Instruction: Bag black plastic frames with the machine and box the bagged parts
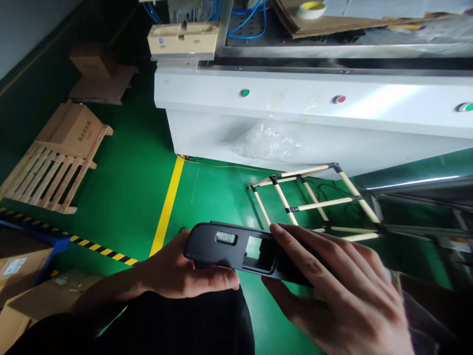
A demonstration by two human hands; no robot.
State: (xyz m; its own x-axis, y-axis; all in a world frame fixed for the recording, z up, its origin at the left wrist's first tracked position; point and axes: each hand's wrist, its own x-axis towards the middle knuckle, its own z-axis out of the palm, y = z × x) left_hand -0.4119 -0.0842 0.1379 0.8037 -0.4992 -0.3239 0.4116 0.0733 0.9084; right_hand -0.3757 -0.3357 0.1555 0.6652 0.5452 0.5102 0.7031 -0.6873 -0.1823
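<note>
Pinched at its left end by the left hand (177, 273), thumb on the near edge and fingers underneath, one black panel (236, 249) is held flat, low in the middle of the view above the green floor (136, 187). Its right end is covered by the right hand (343, 296): four fingers are laid straight and close over the top, with the thumb below the edge. Support is thus given at both ends. The face is turned upward, probably so the openings can be viewed. Two are counted; anything further is hidden by the fingers.

Surroundings:
- one wooden pallet (48, 172) with one cardboard box (74, 129) on it
- one yellow line (168, 207)
- one white cabinet (295, 116)
- three buttons: green button (244, 92), red button (339, 99), second green button (465, 107)
- one pipe frame (321, 203) at its base
</note>
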